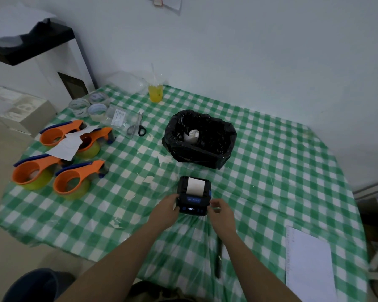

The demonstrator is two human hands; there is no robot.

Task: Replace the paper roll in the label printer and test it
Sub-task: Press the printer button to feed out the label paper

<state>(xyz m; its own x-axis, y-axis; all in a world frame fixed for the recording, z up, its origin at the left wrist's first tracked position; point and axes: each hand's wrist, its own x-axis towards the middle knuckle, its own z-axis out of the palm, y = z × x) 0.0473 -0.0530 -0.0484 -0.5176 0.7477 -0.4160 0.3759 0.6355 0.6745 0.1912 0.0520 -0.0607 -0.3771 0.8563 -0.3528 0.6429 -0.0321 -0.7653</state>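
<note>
A small black label printer [193, 202] with blue trim sits on the green checked tablecloth [271, 171], its front panel lit. A strip of white paper [195, 185] lies over its top. My left hand [166, 211] grips the printer's left side. At the printer's right front corner is my right hand [220, 211], fingers curled against the casing. Behind the printer stands a bin lined with a black bag [200, 139], and a white paper roll [191, 135] lies inside it.
Several orange tape dispensers [71, 182] and clear tape rolls [97, 110] fill the left side, with scissors [138, 128] and a yellow drink cup [155, 92] further back. A white sheet [309, 264] lies at the near right; a dark pen [218, 258] rests by my right forearm.
</note>
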